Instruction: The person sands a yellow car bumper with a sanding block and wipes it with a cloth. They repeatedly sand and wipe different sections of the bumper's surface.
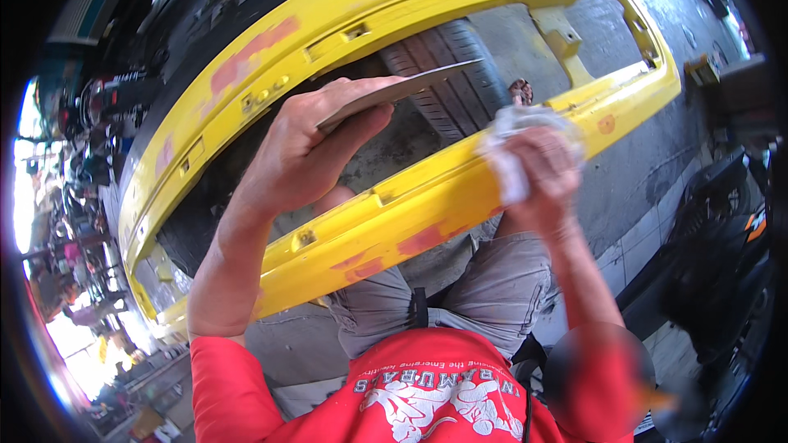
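A large yellow car bumper (394, 213) with reddish patches lies across my lap and curves away in front of me. My left hand (308, 135) is raised over the bumper's near bar, its fingers closed round a thin flat sheet (410, 89), seen nearly edge-on; I cannot make out its material. On the right, my right hand (546, 166) grips a crumpled white cloth (510, 156), which appears to rest on the near bar. Motion smears the cloth and that hand somewhat.
A tyre (455, 74) shows through the bumper's opening, on the grey floor (525, 41). Dark motorbike-like parts (698, 254) stand close on the right. Cluttered parts and a motorbike (107, 107) fill the left side.
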Motion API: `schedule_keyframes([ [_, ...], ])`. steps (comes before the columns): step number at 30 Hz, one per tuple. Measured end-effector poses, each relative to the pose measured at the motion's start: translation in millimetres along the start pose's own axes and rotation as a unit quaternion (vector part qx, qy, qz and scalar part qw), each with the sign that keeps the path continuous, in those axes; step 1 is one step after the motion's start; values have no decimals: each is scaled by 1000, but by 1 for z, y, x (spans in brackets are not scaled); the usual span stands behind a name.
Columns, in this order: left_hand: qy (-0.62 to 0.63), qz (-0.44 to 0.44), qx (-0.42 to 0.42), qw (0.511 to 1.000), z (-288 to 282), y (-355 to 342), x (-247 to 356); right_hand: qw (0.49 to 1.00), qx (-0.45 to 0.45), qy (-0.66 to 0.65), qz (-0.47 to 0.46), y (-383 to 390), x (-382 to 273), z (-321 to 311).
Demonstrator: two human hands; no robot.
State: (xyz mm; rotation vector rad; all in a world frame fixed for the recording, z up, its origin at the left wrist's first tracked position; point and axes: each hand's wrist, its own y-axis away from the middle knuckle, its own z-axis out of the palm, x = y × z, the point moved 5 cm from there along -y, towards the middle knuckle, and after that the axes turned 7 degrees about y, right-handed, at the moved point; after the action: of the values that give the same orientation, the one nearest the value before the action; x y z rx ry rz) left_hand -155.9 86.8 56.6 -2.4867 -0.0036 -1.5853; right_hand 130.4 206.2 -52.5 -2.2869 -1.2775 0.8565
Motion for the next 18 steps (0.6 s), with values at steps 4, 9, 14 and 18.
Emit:
schedule_keyframes([
  [4, 116, -95, 105, 983, -51, 79, 0, 991, 4, 131, 25, -16, 68, -22],
  [9, 117, -121, 198, 966, -82, 180, -4, 989, 3, 147, 7, -2, -7, 3],
  [14, 133, -124, 211, 961, -83, 228, 0, 989, -129, -56, -43, 15, -229, 63],
  [18, 113, -93, 174, 974, -85, 240, 13, 969, -148, -146, -133, 1, -351, 85],
])
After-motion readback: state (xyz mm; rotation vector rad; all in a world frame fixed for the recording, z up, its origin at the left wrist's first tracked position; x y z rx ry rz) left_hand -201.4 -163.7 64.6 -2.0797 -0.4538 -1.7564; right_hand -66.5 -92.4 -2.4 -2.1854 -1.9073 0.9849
